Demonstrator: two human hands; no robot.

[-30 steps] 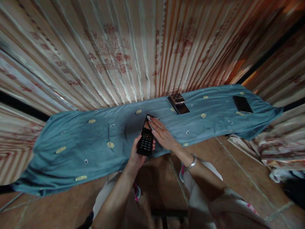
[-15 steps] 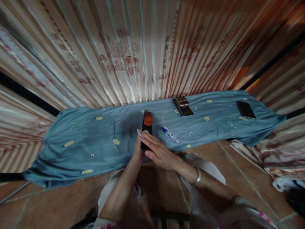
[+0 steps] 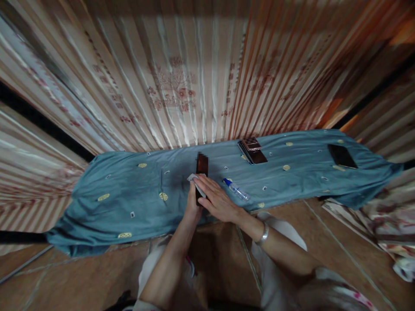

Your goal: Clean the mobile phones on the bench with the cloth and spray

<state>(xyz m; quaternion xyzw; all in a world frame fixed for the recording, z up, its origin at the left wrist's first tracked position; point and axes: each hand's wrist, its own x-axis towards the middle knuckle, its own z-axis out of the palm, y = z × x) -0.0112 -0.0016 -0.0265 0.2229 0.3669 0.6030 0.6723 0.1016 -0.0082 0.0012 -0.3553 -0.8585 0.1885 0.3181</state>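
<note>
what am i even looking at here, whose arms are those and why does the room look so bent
This is one picture from a camera worn on a person's head, looking forward and down, so the arms are the wearer's own. The wide lens bends the room and the striped curtain.

The left hand holds a dark keypad phone upright. The right hand, with a bangle at its wrist, presses a small pale wipe against the phone.

On the blue cloth lie a small spray bottle, a stack of phones and a black phone.

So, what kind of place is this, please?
Probably a room in a home, not a workshop: pleated floral curtains hang behind a table under a blue embroidered cloth, and the floor is brown tile.
</note>
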